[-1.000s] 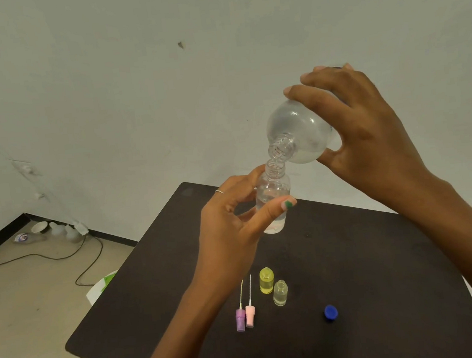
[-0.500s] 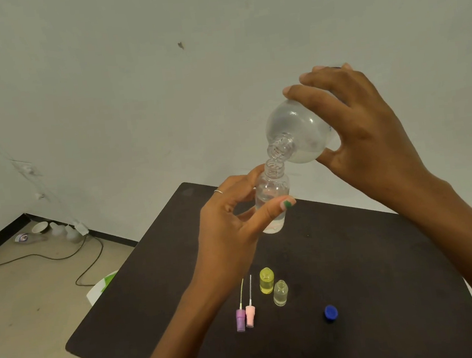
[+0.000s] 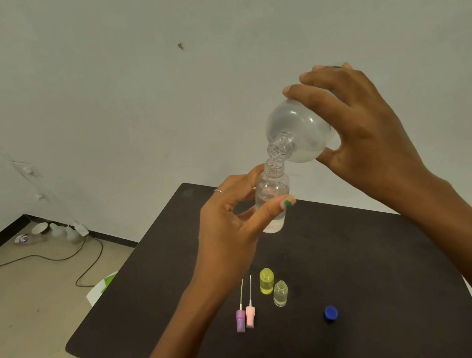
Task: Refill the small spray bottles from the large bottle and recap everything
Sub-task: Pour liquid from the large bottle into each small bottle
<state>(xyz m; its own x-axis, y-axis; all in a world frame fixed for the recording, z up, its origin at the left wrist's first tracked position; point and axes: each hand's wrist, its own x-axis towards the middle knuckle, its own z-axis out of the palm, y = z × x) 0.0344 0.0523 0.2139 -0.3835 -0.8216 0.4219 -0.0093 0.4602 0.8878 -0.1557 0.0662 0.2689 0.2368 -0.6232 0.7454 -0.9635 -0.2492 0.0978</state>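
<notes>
1. The dark table lies under both your hands.
2. Your right hand grips the large bottle, tipped neck-down.
3. Your left hand pinches a clear spray bottle upright, its mouth touching the large bottle's neck.
4. On the table stand a yellow bottle and a clear bottle, uncapped.
5. Beside them lie the purple sprayer, pink sprayer and blue cap.

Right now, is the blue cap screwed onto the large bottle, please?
No, the blue cap lies on the table, and the large bottle is tilted with an open neck.
</notes>
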